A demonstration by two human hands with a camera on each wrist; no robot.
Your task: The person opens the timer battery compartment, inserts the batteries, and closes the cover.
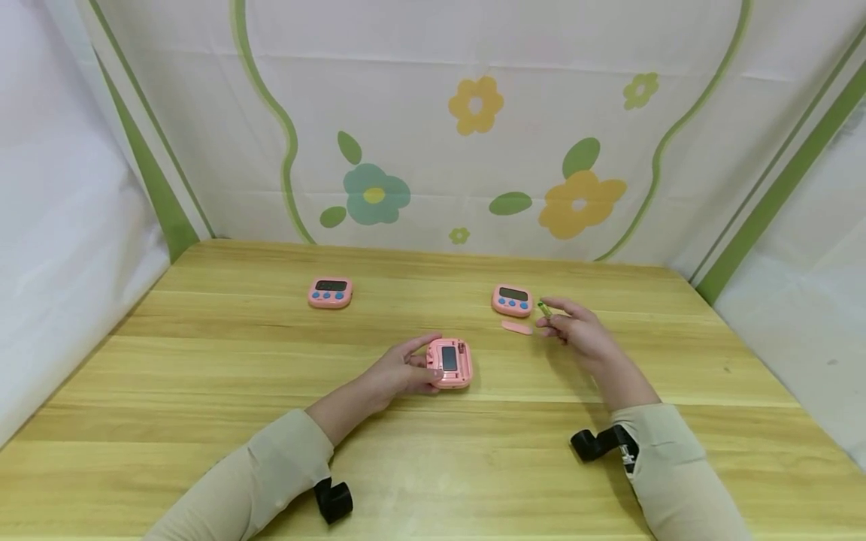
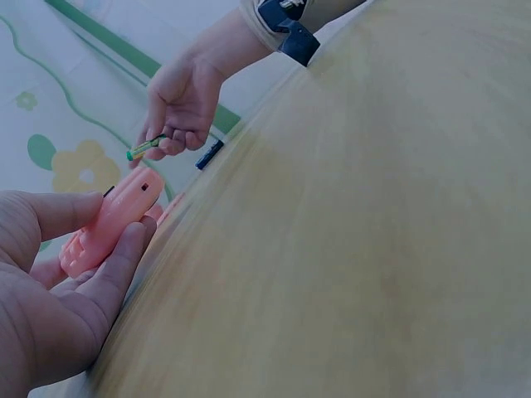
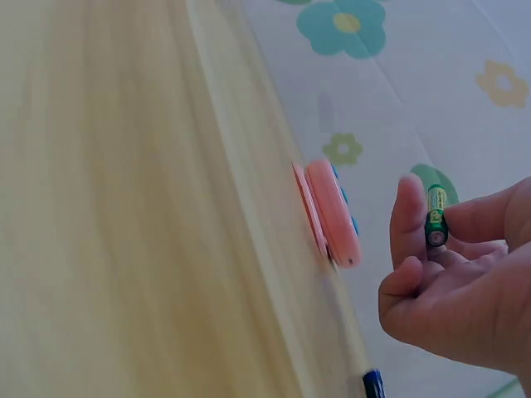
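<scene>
My left hand holds a pink digital timer by its left side, a little above the table. The timer's back faces up, its long battery slot uncovered. Off to the right, my right hand pinches a small green battery between thumb and fingers, in the air. Near those fingers, a thin pink battery cover lies on the table, in front of a second pink timer with blue buttons. A small dark-blue cylinder rests on the table beneath the right hand; the head view does not show it.
A third pink timer lies face up at the back left of the wooden table. A white curtain with printed flowers hangs behind the table's far edge, with white cloth at both sides.
</scene>
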